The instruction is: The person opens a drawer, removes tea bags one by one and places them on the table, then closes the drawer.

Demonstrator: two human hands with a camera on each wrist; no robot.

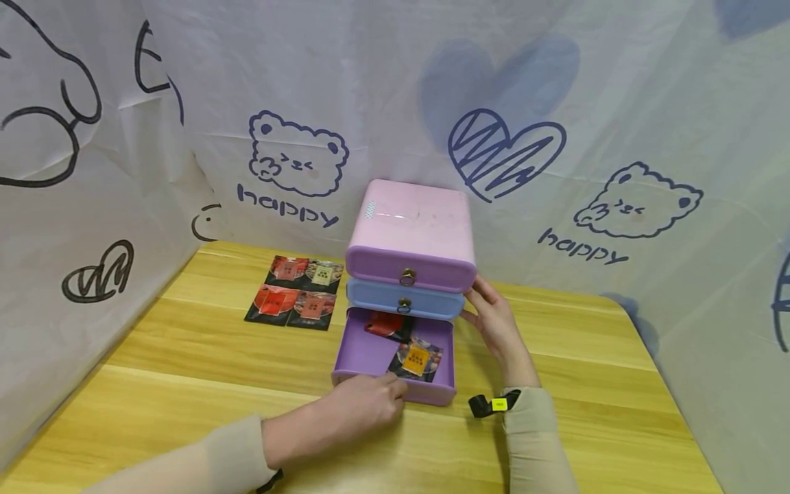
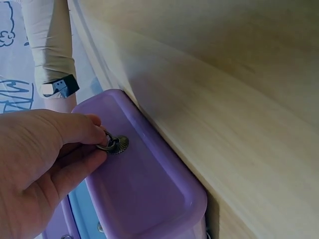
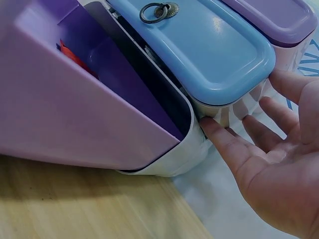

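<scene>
At the centre of the frame, one pink plastic cabinet [image 1: 426, 216] stands on the yellow wood-grain bench [image 1: 191, 370]. It has three drawers: a purple top drawer [image 1: 370, 265] and light-blue middle drawer [image 1: 370, 295], both closed, and a purple bottom drawer [image 1: 363, 346], open. The left hand [image 1: 367, 406] pinches the latter's one bronze-coloured metal ring pull [image 2: 118, 145]. The right hand [image 1: 495, 326], fingers spread, touches the cabinet's side. Two flat printed packets [image 1: 417, 361] lie in the open drawer; four similar dark-and-red packets [image 1: 311, 309] lie left of centre.
</scene>
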